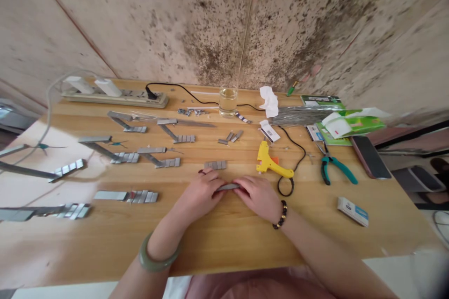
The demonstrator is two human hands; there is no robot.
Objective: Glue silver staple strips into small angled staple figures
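Fingertips of both hands are pinched on the two ends of one thin gray strip (228, 187), held low over the front-middle of the wooden table (245, 229). Left hand (203, 191) has a ring on a finger and a green bangle (154, 254) further back on that arm; right hand (257, 194) has a dark beaded bracelet (280, 215) at the wrist. Just beyond the fingers lies a flat gray segmented piece (215, 165), with a few loose gray bits (231, 137) behind it. Yellow glue gun (271, 163) is on its side past the right hand, then teal-handled pliers (335, 168) and a phone (370, 156) further right. Over on the left there's a bunch of bent gray strip pieces (101, 149). Glass of yellowish liquid (228, 101) sits at the back, near the stained wall (224, 23).
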